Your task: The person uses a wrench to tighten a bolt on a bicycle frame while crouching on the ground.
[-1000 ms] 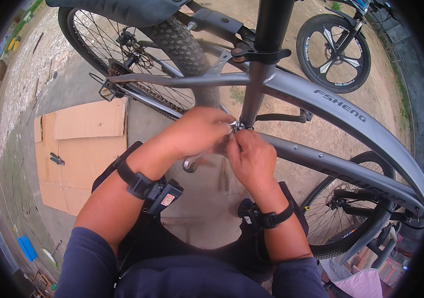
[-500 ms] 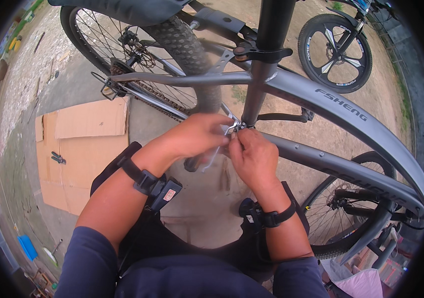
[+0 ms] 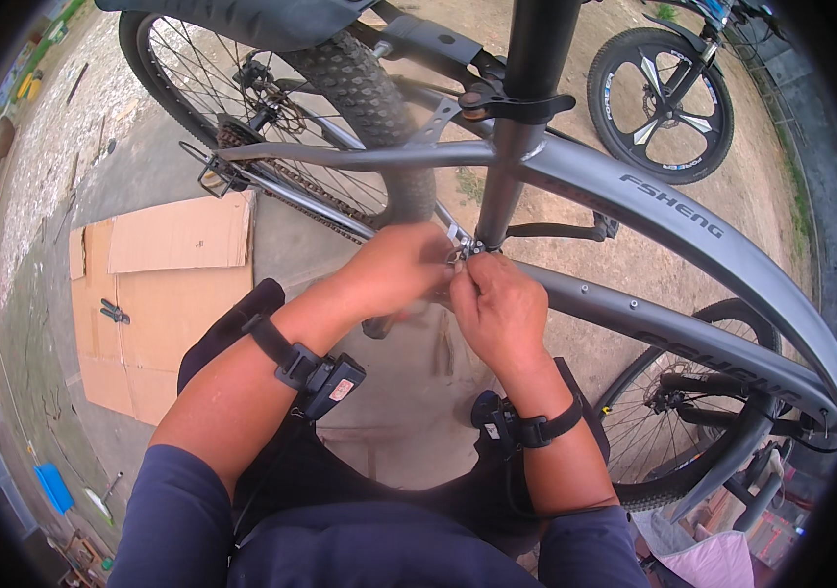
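A grey bicycle frame (image 3: 615, 181) stands in front of me. By the foot of its upright seat tube (image 3: 505, 186) is a small black-and-silver fitting (image 3: 477, 246). My right hand (image 3: 505, 306) is closed, thumb and fingers pinching at this fitting from below. From the left, my left hand (image 3: 401, 263) reaches to the same spot, its fingers curled and blurred. A slim silver tool (image 3: 454, 235) shows at its fingertips against the fitting; the rest is hidden by the hand, so its exact kind is unclear.
The knobbly rear tyre (image 3: 350, 93) stands just beyond my left hand, with a crank arm (image 3: 561, 231) behind the seat tube. Pliers (image 3: 115, 312) lie on flattened cardboard (image 3: 178, 235) at left. Another bicycle's wheel (image 3: 661, 106) is at far right.
My left hand has turned, and the silver tool that slanted down below its fingers is now mostly out of sight. My right hand stays nearly in place at the fitting.
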`<state>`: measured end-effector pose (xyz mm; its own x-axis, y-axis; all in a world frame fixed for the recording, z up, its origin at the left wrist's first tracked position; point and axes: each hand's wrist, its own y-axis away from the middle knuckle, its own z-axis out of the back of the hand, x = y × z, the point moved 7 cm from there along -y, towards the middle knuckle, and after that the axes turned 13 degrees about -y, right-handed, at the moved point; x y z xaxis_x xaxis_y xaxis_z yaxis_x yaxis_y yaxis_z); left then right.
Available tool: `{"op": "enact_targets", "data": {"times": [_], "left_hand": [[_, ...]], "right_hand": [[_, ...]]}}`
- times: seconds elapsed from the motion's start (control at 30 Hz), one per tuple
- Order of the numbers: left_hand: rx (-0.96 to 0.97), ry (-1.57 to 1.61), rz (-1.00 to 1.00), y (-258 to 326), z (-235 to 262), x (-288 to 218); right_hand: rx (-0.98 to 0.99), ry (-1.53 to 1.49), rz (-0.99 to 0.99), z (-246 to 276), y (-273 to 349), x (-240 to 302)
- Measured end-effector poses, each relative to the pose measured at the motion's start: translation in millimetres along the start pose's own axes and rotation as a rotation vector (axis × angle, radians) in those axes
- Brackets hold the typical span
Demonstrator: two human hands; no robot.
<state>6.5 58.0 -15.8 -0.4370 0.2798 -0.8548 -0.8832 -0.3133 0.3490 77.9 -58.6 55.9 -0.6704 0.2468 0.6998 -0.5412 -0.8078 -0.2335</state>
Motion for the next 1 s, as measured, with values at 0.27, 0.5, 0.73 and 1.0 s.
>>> {"op": "enact_targets", "data": {"times": [0.27,0.5,0.73,1.0], "left_hand": [[0.004,0.077,0.073,2.7,8.9,3.4],[0.076,0.14,0.022,11.8,20.3,-10.8],[0.169,0.361,0.083,15.0,17.7,-17.0],[0.163,0.595,0.237,14.2,18.1,-16.9]], "right_hand": [[0.006,0.004,0.013,-1.5,-1.4,0.2],[-0.005,-0.003,0.02,-0.5,-1.3,1.2],[-0.028,-0.017,-0.01,-0.4,2.5,-1.0],[-0.05,0.021,0.01,0.6,3.2,-1.9]]}}
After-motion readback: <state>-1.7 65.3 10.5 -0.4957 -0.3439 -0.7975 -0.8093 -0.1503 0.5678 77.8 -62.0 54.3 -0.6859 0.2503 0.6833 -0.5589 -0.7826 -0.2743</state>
